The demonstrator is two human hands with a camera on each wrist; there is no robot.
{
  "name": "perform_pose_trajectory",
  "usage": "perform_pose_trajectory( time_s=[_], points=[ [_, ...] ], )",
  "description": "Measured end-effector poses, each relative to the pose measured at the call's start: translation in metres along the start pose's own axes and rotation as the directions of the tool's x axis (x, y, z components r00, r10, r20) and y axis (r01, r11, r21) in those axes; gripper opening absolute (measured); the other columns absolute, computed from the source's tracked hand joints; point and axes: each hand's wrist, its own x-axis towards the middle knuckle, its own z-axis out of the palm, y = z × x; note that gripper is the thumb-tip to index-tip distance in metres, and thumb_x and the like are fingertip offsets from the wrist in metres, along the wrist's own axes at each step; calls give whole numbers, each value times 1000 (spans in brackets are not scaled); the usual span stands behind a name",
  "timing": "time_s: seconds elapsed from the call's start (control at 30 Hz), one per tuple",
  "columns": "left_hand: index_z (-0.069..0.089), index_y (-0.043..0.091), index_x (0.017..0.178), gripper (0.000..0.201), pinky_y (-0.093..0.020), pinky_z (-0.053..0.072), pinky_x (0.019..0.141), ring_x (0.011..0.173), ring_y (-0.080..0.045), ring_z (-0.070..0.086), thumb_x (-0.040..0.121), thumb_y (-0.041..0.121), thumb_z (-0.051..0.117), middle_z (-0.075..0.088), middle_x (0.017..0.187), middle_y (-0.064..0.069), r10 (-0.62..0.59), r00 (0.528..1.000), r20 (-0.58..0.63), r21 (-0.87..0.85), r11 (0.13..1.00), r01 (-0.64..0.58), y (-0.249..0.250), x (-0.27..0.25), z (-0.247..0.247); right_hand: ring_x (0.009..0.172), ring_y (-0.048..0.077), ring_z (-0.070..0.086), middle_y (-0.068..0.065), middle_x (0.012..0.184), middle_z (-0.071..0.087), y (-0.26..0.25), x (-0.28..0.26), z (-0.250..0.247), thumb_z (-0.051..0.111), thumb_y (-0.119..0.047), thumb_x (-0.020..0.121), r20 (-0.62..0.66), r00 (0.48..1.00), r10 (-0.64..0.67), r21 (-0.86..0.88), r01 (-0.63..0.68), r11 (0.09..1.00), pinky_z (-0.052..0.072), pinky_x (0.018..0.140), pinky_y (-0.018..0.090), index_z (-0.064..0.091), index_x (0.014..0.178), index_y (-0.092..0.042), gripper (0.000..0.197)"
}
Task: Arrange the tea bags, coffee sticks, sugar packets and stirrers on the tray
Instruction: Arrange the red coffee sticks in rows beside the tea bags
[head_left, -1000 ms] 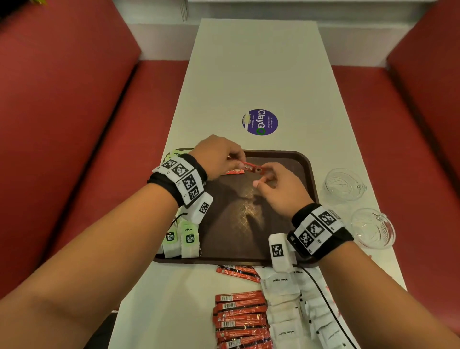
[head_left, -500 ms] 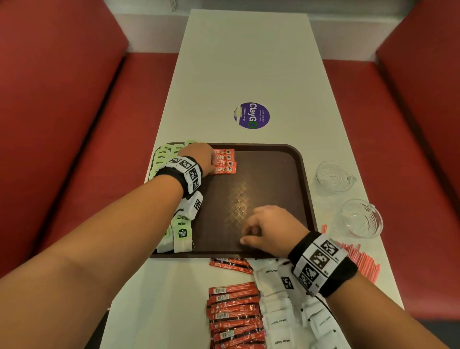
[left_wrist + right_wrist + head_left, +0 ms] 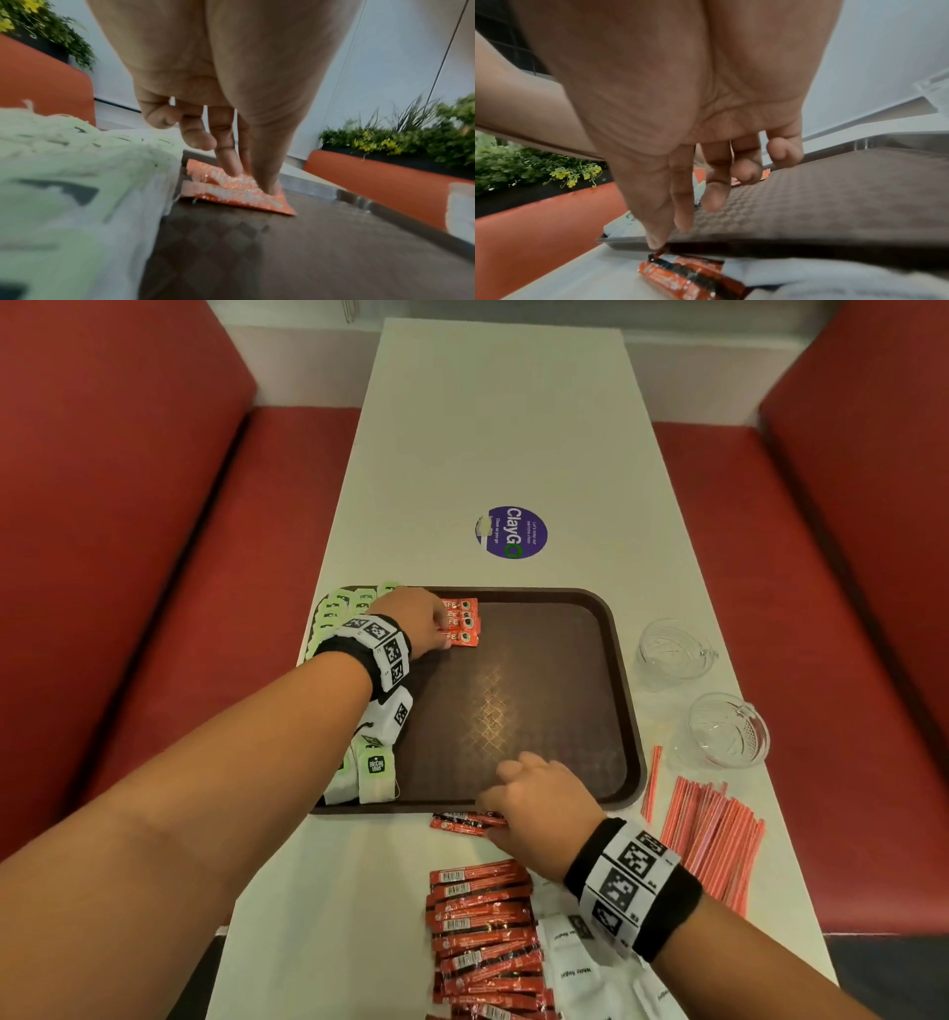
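Observation:
The brown tray (image 3: 539, 711) lies mid-table. Green-tagged tea bags (image 3: 334, 613) line its left side, and more tea bags (image 3: 375, 773) sit at its near left corner. My left hand (image 3: 426, 626) presses straight fingers (image 3: 231, 166) on a short row of orange coffee sticks (image 3: 464, 621) at the tray's far left, holding nothing. My right hand (image 3: 513, 793) hovers at the tray's near rim with loose fingers. Its thumb tip (image 3: 654, 242) touches the end of a coffee stick (image 3: 682, 270) lying on the table just in front of the tray.
Near me on the white table lie a pile of coffee sticks (image 3: 482, 932), white sugar packets (image 3: 575, 968) and a heap of red stirrers (image 3: 714, 834). Two glass cups (image 3: 672, 652) (image 3: 729, 731) stand right of the tray. Red benches flank the table.
A second ago both hands met over the tray's far part with a coffee stick. The left now presses the row flat; the right has drawn back to the sticks in front of the tray.

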Motion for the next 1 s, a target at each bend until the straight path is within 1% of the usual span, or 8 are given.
perform_pose_trajectory(
  time_s=[0.07, 0.17, 0.33, 0.47, 0.67, 0.8, 0.93, 1.0],
  points=[
    [71, 26, 105, 25, -34, 52, 91, 97, -17, 63, 85, 40, 73, 69, 103, 5, 5, 998, -62, -73, 997, -9, 2, -18, -1, 113, 25, 50, 2, 114, 60, -4, -2, 1, 52, -44, 98, 16, 1000, 9, -27, -9, 1000, 42, 93, 43, 69, 119, -25, 33],
    [68, 29, 96, 13, -30, 52, 84, 88, -11, 63, 87, 37, 70, 67, 90, 11, 42, 994, -97, -174, 983, -58, 8, -56, 0, 113, 26, 52, 3, 116, 62, -10, -3, 4, 51, -49, 98, 102, 994, 49, -100, -39, 994, 42, 94, 45, 67, 120, -20, 40],
    [67, 32, 93, 6, -21, 42, 70, 79, 0, 57, 91, 37, 67, 64, 85, 15, 163, 983, -82, -155, 972, -174, 16, -124, 11, 113, 27, 54, 5, 116, 64, -21, -1, 11, 53, -45, 97, 116, 989, 87, -133, -72, 988, 41, 95, 45, 67, 117, -16, 37],
    [70, 30, 93, 9, -27, 47, 76, 82, -6, 59, 90, 38, 66, 65, 86, 14, 202, 979, -27, -143, 969, -204, 13, -166, 31, 112, 28, 55, 5, 113, 65, -28, -3, 17, 56, -41, 96, 70, 993, 91, -150, -80, 985, 41, 92, 43, 69, 116, -18, 33],
    [71, 33, 101, 14, -27, 49, 75, 82, -8, 60, 93, 39, 62, 67, 87, 12, 215, 974, 72, -103, 973, -208, 8, -205, 59, 105, 28, 60, 5, 108, 68, -34, -3, 21, 57, -37, 94, 14, 991, 132, -173, -128, 977, 43, 89, 42, 68, 109, -18, 27],
    [68, 32, 118, 28, -28, 48, 79, 95, -14, 63, 93, 39, 60, 69, 102, 8, 199, 972, 123, -36, 980, -196, 13, -217, 73, 102, 28, 62, 5, 104, 68, -37, 1, 27, 57, -26, 93, 15, 988, 152, -173, -147, 974, 45, 89, 42, 69, 100, -18, 15],
    [64, 29, 126, 35, -30, 51, 86, 101, -17, 63, 94, 43, 59, 70, 108, 4, 170, 976, 137, 3, 985, -172, 19, -224, 84, 109, 27, 59, 5, 112, 66, -42, 2, 29, 60, -25, 93, 27, 988, 154, -152, -148, 977, 45, 92, 41, 68, 111, -17, 21],
    [64, 29, 125, 35, -30, 49, 84, 102, -18, 63, 93, 44, 61, 70, 109, 3, 170, 974, 148, 12, 985, -173, 20, -226, 88, 110, 28, 58, 6, 113, 65, -43, 1, 28, 61, -28, 91, 43, 990, 136, -129, -129, 983, 47, 92, 41, 67, 111, -17, 23]
  ],
)
